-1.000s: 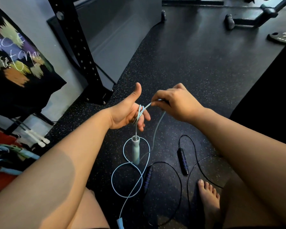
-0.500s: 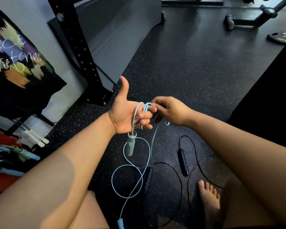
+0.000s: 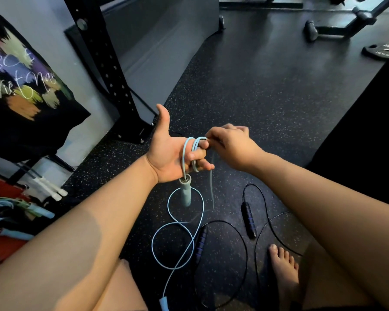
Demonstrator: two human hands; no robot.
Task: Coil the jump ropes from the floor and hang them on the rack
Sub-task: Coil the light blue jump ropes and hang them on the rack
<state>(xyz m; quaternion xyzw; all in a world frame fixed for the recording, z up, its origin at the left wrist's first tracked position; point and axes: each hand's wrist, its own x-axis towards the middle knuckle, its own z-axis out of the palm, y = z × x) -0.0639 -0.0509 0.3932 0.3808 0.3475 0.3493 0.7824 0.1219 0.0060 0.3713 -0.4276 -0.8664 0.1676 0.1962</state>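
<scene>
The left hand [image 3: 169,153] is held palm up with the thumb raised and the fingers curled through two turns of the light blue jump rope [image 3: 183,153], whose handle [image 3: 185,195] hangs just below the palm; the right hand [image 3: 231,147] is closed in a pinch on the cord right beside the left fingertips. The rest of the rope is spread in loose loops on the floor [image 3: 267,97]. A black jump rope [image 3: 248,217] lies untouched alongside, and the blue cord is laid against or over one of its handles, so the black rope could be snagged and dragged as slack is drawn up. The turns are kept only by curled fingers; if these are relaxed, the coil could be lost
</scene>
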